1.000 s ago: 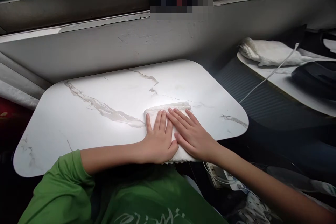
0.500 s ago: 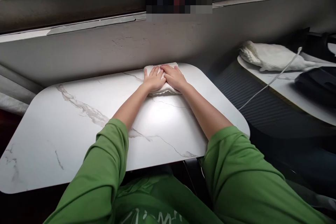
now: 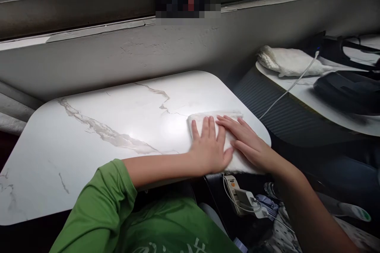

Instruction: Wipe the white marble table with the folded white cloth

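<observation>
Head view: a white, fluffy, roughly four-sided fabric cloth (image 3: 239, 163) is laid flat on the right-hand part of a white, grey-veined, round-cornered counter (image 3: 74, 154), at the counter's near edge. The cloth's left portion is covered by the bare left hand (image 3: 208, 151), its right portion by the bare right hand (image 3: 253, 148). Neither hand is nearer, as the cloth is contacted from above by both; the right hand is placed closer to the counter's right end. The grip is flattened on both sides: the left fingers are spread, the right fingers are held closer together, and nothing is seen clamped. The cloth's far border is aligned roughly with the counter's far edge; its long axis is obscured. The counter's longer stretch is located left of the cloth.
</observation>
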`<state>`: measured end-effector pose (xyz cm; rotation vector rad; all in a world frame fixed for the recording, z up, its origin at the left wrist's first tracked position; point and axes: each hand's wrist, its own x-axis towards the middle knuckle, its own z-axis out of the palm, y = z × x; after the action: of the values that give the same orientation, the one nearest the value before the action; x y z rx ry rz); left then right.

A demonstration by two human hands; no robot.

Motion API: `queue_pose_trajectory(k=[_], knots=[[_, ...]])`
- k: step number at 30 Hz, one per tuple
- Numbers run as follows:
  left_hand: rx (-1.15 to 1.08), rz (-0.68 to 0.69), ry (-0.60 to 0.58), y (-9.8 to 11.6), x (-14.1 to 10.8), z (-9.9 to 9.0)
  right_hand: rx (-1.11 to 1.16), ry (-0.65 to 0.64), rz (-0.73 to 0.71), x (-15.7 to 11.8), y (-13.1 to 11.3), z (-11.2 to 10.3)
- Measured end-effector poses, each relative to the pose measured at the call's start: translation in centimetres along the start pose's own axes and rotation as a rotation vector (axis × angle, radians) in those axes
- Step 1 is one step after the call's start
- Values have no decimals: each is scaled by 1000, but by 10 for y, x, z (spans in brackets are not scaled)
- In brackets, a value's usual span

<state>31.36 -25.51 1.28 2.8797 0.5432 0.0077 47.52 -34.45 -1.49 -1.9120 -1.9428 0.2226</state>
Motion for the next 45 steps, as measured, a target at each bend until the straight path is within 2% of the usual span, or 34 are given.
queue_pose_trajectory(k=[3,5,7,10,14,16,20,23,27,31,33,35,38,40,42,45], knots=[[23,40,44,18,-7,6,10,46,55,-25,-4,1],[30,59,52,21,2,9,35,68,90,-24,5,0],[30,48,56,17,21,11,57,68,119,-9,23,-3],[20,10,79,-4,68,10,21,64,154,36,58,-8],[8,-6,74,-50,140,2,-73,117,205,115,98,-11],[3,-52,84,-72,168,-3,-80,120,210,154,112,-11],[-6,-173,142,-95,196,-9,-30,115,235,207,130,-10],[-1,-234,166,-96,201,-10,2,128,239,218,135,-9],[22,-211,165,-89,193,-8,54,132,220,198,126,-15],[58,-110,121,-66,165,-2,152,52,209,145,113,-22],[72,-40,113,-45,142,3,106,38,169,105,105,-21],[76,24,113,-22,113,7,24,75,121,61,92,-17],[68,95,84,9,63,9,-43,140,78,-2,57,-8],[60,144,63,19,32,8,-57,157,67,-30,30,-2],[49,194,49,21,8,5,-75,172,70,-44,8,4],[17,206,34,13,-6,2,-108,200,89,-36,-5,11]])
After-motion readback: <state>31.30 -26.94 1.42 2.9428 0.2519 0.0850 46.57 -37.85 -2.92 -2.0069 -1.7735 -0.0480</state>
